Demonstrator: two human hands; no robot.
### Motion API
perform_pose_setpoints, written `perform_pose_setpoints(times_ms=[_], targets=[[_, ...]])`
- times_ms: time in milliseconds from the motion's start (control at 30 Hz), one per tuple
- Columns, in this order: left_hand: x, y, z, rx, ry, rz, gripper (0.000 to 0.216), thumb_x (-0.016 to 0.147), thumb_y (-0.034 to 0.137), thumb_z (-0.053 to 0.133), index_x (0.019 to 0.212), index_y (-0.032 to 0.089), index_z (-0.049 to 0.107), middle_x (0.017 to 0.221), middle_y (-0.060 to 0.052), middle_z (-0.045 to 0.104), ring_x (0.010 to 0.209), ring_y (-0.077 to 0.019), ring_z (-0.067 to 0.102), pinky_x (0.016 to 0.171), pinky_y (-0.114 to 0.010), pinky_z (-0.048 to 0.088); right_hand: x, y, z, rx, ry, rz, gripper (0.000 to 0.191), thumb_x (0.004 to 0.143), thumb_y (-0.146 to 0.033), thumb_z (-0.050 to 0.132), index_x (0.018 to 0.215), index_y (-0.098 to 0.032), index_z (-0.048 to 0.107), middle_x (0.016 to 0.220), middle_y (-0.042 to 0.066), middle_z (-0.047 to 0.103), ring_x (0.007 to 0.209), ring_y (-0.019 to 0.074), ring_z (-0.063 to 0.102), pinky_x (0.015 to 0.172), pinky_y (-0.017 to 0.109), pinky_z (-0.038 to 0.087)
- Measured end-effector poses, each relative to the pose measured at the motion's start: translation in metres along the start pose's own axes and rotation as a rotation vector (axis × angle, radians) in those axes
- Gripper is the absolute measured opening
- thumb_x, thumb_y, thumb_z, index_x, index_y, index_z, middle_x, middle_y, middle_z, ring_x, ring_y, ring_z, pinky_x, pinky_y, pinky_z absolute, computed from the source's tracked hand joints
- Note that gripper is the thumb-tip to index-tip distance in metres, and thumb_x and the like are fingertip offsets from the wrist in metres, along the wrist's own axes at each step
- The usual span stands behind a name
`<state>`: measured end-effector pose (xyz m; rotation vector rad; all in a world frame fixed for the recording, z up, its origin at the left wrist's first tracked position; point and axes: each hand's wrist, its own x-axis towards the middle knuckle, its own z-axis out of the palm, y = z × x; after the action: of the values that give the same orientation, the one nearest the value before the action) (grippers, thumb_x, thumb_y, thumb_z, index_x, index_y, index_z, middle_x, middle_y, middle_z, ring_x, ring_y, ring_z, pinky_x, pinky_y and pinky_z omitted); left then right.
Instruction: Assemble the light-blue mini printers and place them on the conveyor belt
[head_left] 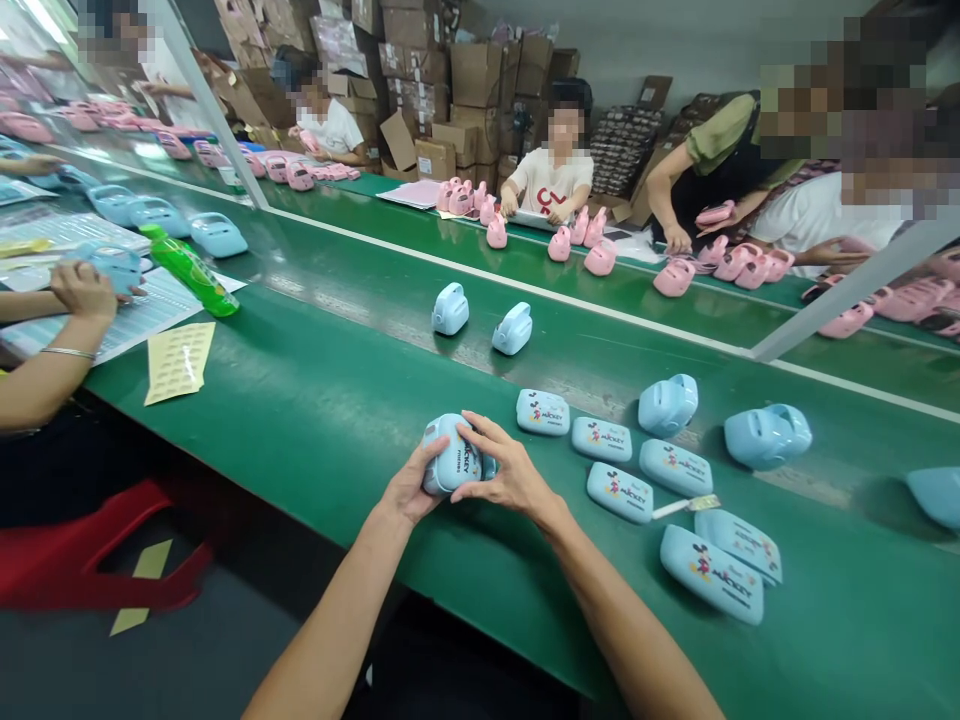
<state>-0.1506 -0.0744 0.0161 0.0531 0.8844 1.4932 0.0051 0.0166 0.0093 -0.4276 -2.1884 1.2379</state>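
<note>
Both my hands hold one light blue plastic case just above the near edge of the green belt. My left hand cups its left side and bottom. My right hand wraps its right side, with fingers over the printed cartoon label. To the right lie several more light blue printed shells flat on the belt, nearest my right hand. Beyond them stand blue case bodies without print.
Two blue cases stand mid-belt. A green bottle and a yellow sticker sheet lie at left by a co-worker's arm. People across the line handle pink cases. A small brush-like tool lies among the shells.
</note>
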Motion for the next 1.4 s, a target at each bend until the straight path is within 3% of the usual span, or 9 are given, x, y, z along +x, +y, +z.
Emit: perform_pose_setpoints(times_ms=[67, 200, 267, 567, 833, 933, 1133, 1400], targets=[[0.002, -0.001, 0.000, -0.030, -0.005, -0.028, 0.057, 0.080, 0.023, 0.076, 0.135, 0.018, 0.060, 0.103, -0.010, 0.077, 0.093, -0.0278, 0.075, 0.087, -0.038, 0.061, 0.000, -0.002, 0.000, 0.018, 0.009, 0.016, 0.093, 0.063, -0.062, 0.088, 0.145, -0.031, 0.057, 0.160, 0.011, 0.044, 0.151, 0.0348, 0.036, 0.126, 0.056, 0.024], [0.004, -0.002, -0.001, -0.142, 0.038, -0.116, 0.054, 0.084, 0.029, 0.072, 0.135, 0.018, 0.058, 0.099, -0.010, 0.078, 0.092, -0.0296, 0.075, 0.089, -0.047, 0.060, 0.001, -0.006, -0.015, 0.267, -0.048, 0.077, 0.067, 0.089, -0.064, 0.064, 0.147, -0.031, 0.054, 0.159, 0.007, 0.045, 0.151, 0.0302, 0.037, 0.126, 0.053, 0.025], [0.004, 0.000, -0.001, -0.183, 0.033, -0.147, 0.054, 0.085, 0.032, 0.071, 0.135, 0.019, 0.057, 0.103, -0.011, 0.078, 0.097, -0.0323, 0.075, 0.093, -0.054, 0.057, 0.001, -0.006, -0.025, 0.374, -0.051, 0.124, 0.060, 0.096, -0.060, 0.056, 0.148, -0.029, 0.053, 0.157, 0.006, 0.049, 0.150, 0.0280, 0.040, 0.126, 0.051, 0.025], [0.002, 0.006, -0.002, -0.176, -0.081, -0.128, 0.061, 0.081, 0.034, 0.072, 0.137, 0.019, 0.052, 0.109, -0.013, 0.077, 0.115, -0.0372, 0.069, 0.099, -0.059, 0.052, 0.003, 0.004, -0.029, 0.376, 0.050, 0.171, 0.059, 0.086, -0.051, 0.072, 0.137, -0.024, 0.065, 0.145, 0.008, 0.062, 0.141, 0.0290, 0.053, 0.123, 0.050, 0.033], [-0.004, 0.009, -0.006, -0.137, -0.227, -0.165, 0.074, 0.078, 0.051, 0.071, 0.139, 0.014, 0.051, 0.123, -0.022, 0.071, 0.130, -0.0440, 0.058, 0.101, -0.062, 0.050, 0.003, 0.007, -0.026, 0.426, 0.090, 0.168, 0.061, 0.082, -0.052, 0.075, 0.135, -0.023, 0.066, 0.141, 0.009, 0.065, 0.135, 0.0290, 0.058, 0.120, 0.049, 0.039], [-0.003, 0.008, -0.009, -0.128, -0.185, -0.132, 0.070, 0.078, 0.047, 0.073, 0.137, 0.015, 0.054, 0.120, -0.020, 0.073, 0.123, -0.0420, 0.063, 0.100, -0.058, 0.052, 0.003, 0.002, -0.027, 0.298, 0.085, 0.116, 0.063, 0.084, -0.054, 0.073, 0.139, -0.026, 0.063, 0.146, 0.010, 0.061, 0.139, 0.0290, 0.055, 0.120, 0.050, 0.037], [0.001, -0.002, -0.012, 0.017, 0.016, 0.006, 0.055, 0.075, 0.021, 0.078, 0.127, 0.019, 0.060, 0.097, -0.008, 0.077, 0.089, -0.0270, 0.075, 0.085, -0.038, 0.061, 0.001, -0.007, -0.015, -0.040, -0.098, -0.087, 0.103, 0.061, -0.058, 0.091, 0.151, -0.029, 0.049, 0.163, 0.015, 0.037, 0.151, 0.0352, 0.036, 0.122, 0.054, 0.031], [-0.007, 0.000, -0.007, 0.204, 0.062, 0.176, 0.061, 0.065, 0.018, 0.089, 0.121, 0.024, 0.064, 0.104, -0.006, 0.075, 0.090, -0.0265, 0.073, 0.082, -0.037, 0.060, -0.001, -0.001, -0.005, -0.096, -0.068, -0.133, 0.099, 0.065, -0.055, 0.090, 0.151, -0.030, 0.049, 0.158, 0.016, 0.045, 0.147, 0.0353, 0.042, 0.120, 0.055, 0.035]])
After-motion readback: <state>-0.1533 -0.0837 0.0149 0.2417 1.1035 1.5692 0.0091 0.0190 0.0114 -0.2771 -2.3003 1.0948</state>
